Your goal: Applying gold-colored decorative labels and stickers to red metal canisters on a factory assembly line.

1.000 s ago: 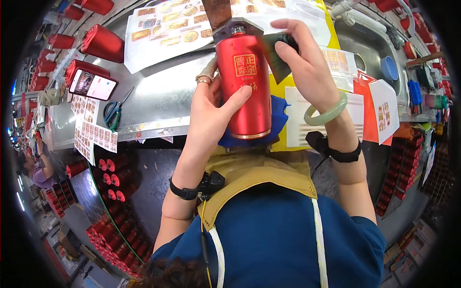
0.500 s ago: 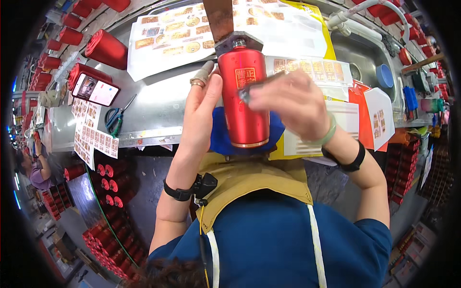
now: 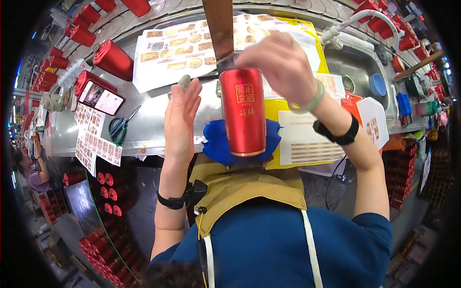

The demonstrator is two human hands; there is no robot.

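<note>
A shiny red tapered canister (image 3: 244, 127) with gold decals lies lengthwise before me, its near end on a blue cloth (image 3: 214, 141). To its left my left hand (image 3: 180, 115) stands apart from it, fingers stretched out and holding nothing; a pale finger cot (image 3: 184, 81) covers one fingertip. My right hand (image 3: 281, 62) is raised over the canister's far end, fingers curled and smeared by motion. Beside those fingers is a dark block (image 3: 225, 63) at the foot of a brown upright bar (image 3: 219, 29). Whether the right hand holds anything is unclear.
Decal sheets (image 3: 175, 48) cover the back of the metal worktop. At left are scissors (image 3: 119, 127), a phone (image 3: 101, 98) and another red canister (image 3: 113, 60). A sink with a blue cup (image 3: 378, 85) sits at right. Several red canisters stand on the floor.
The canister has shifted toward me, away from the dark block. My left hand has moved left, off its side. My right hand, which had a dark tool on the decal, has risen to the far end.
</note>
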